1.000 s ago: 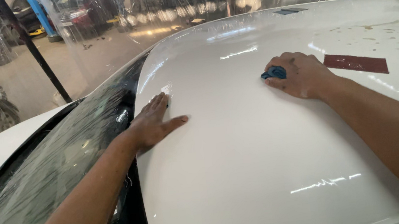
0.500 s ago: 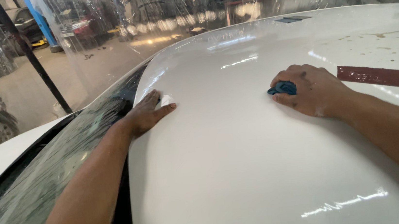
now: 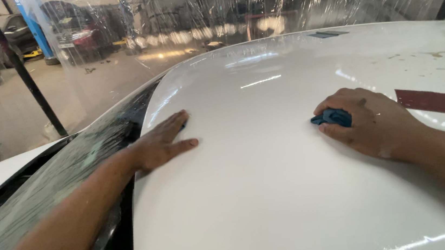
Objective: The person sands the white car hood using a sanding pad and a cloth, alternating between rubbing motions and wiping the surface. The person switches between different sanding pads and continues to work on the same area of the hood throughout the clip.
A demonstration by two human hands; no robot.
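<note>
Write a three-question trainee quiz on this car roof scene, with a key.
1. True or false: the left hand lies flat, fingers spread, on the glossy white car roof.
2. What does the right hand grip? A) yellow sponge B) small blue pad C) spray bottle
3. Fill in: a dark red strip of tape lies on the roof to the ___ of the right hand.

Key: 1 true; 2 B; 3 right.

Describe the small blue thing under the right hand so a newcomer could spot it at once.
Start at the glossy white car roof, then find the right hand pressed on it beside a dark red tape strip. The small dark blue pad peeks from under its fingers, the only blue thing on the roof.
</note>
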